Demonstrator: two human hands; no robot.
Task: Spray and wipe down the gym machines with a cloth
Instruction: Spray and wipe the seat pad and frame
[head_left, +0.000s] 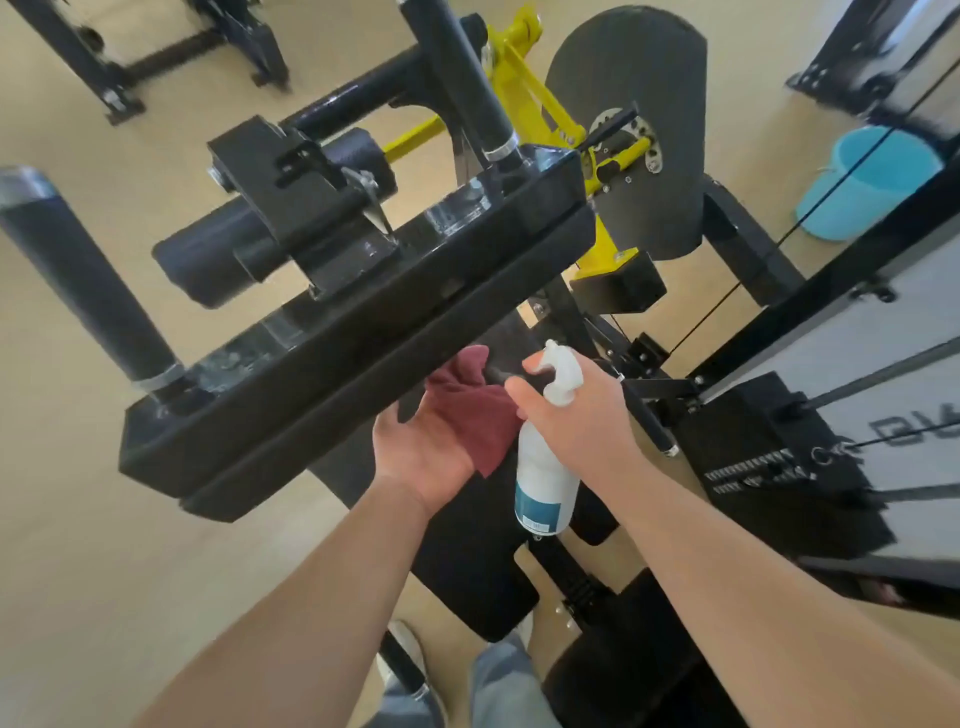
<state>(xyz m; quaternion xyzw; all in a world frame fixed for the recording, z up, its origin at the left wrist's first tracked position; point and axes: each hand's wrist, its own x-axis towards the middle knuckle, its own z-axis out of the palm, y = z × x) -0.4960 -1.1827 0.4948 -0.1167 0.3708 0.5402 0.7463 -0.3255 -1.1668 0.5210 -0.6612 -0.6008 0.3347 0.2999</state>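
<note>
- The right hand (576, 415) grips the spray bottle (545, 467) at its neck, fingers curled round it and the forefinger on the trigger. The nozzle points left at the cloth (467, 410) from very close. A hard squeeze may soak one spot and drip onto the floor (104, 571), leaving a slippery patch near the feet.
- The left hand (421, 452) lies palm up just under the near edge of the black crossbar (363, 332), with the maroon cloth draped over its fingers. Their tips are hidden by cloth and bar, so I cannot tell whether they pinch it. If the cloth only rests there, it may slide off when the hand turns.
- Mist could miss the cloth and settle on the black pad (467, 582) below, or on the palm itself.
- Wet streaks (280, 332) shine on the crossbar's top. Left unwiped, they may dry into marks or run toward its end.
- Both hands sit just below the bar, so a quick lift risks knuckles striking its underside.
</note>
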